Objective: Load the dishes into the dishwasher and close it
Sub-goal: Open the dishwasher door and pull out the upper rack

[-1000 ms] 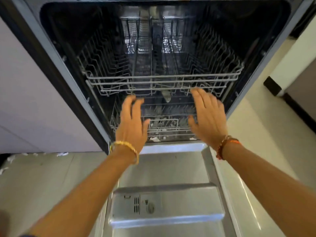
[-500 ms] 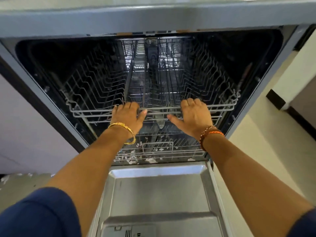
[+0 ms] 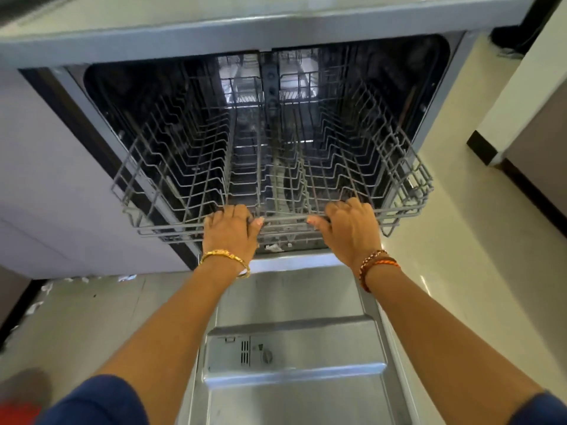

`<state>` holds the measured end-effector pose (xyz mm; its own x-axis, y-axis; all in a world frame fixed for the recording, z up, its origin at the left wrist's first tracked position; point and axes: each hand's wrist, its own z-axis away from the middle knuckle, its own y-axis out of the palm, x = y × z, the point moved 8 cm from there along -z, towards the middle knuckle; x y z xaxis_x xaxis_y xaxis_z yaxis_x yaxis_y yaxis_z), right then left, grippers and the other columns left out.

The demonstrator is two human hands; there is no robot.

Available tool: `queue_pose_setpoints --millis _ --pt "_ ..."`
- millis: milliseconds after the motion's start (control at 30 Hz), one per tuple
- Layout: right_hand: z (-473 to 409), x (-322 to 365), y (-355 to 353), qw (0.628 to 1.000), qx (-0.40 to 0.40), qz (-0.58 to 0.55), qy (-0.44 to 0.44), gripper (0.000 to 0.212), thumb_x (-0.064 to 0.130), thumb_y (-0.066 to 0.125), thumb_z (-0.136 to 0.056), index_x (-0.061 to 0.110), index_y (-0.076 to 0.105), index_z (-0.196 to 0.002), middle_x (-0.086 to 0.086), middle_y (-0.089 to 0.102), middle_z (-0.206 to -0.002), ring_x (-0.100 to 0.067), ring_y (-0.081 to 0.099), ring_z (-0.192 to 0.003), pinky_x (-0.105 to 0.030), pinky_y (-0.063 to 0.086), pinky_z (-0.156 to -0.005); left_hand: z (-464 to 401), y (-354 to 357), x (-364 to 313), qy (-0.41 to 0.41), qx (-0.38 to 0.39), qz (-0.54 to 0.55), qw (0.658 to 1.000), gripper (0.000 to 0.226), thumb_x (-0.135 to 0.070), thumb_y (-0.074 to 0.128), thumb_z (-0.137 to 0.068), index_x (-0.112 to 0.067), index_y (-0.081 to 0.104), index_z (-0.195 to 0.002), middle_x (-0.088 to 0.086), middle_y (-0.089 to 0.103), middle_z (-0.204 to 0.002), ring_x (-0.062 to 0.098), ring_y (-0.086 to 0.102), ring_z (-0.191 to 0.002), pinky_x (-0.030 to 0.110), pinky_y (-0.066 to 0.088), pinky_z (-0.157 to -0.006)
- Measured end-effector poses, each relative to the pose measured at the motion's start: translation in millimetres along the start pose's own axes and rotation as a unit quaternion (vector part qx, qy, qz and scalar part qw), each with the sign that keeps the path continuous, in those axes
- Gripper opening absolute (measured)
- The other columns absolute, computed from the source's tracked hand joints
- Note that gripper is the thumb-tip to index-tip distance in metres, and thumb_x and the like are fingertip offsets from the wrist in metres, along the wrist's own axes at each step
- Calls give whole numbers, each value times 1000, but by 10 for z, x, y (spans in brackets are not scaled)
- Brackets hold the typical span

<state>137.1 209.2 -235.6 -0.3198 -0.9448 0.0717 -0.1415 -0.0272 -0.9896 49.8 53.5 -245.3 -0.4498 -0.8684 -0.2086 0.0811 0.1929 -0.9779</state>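
The dishwasher [image 3: 92, 47] stands open in front of me, its steel door [image 3: 291, 302] folded down flat below my arms. Its upper wire rack [image 3: 159, 185] sticks partway out of the tub and holds no dishes. My left hand [image 3: 231, 233] grips the rack's front rail left of centre, fingers curled over the wire. My right hand [image 3: 349, 228] grips the same rail right of centre. Under the upper rack a small part of the lower rack [image 3: 276, 240] shows. No dishes are in view.
A detergent compartment [image 3: 291, 351] sits in the door's inner face. A pale cabinet panel [image 3: 46, 194] flanks the dishwasher on the left. Tiled floor [image 3: 460, 256] lies to the right, with a dark-based wall corner [image 3: 484, 148] beyond it. A grey countertop [image 3: 214, 13] runs above.
My hands went from hovering open before the rack to gripping its front rail. The upper rack has slid out toward me since then.
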Motion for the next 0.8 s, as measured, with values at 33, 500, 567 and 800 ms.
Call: queue_pose_setpoints --millis 33,500,567,800 --pt "111 3 -10 1000 -2 -8 2 53 49 27 -95 7 59 -101 -10 63 -106 -28 47 -107 -36 31 -90 122 12 1 -2 4 1 1000 29 -36 35 -96 -11 50 -97 11 56 -109 30 48 -105 39 27 -100" --pt "1085 202 -111 997 81 5 3 48 47 30 -96 12 61 -88 -7 65 -94 -26 50 -101 -34 36 -83 1136 29 59 31 67 -25 997 26 -37 30 -97 -19 49 -100 2 62 -106 25 50 -106 36 27 -100" --pt "1164 205 -103 996 84 -1 8 49 47 30 -96 11 62 -86 -6 65 -90 -25 51 -98 -33 36 -81 1211 12 69 34 78 -24 996 27 -37 29 -98 -19 49 -101 3 62 -105 26 51 -105 37 28 -98" --pt "1530 193 -121 991 125 -26 48 44 42 41 -94 9 51 -121 -12 54 -123 -29 44 -117 -35 31 -100 1520 42 -23 50 125 -28 990 30 -35 31 -98 -19 45 -120 4 54 -125 26 43 -121 38 21 -108"
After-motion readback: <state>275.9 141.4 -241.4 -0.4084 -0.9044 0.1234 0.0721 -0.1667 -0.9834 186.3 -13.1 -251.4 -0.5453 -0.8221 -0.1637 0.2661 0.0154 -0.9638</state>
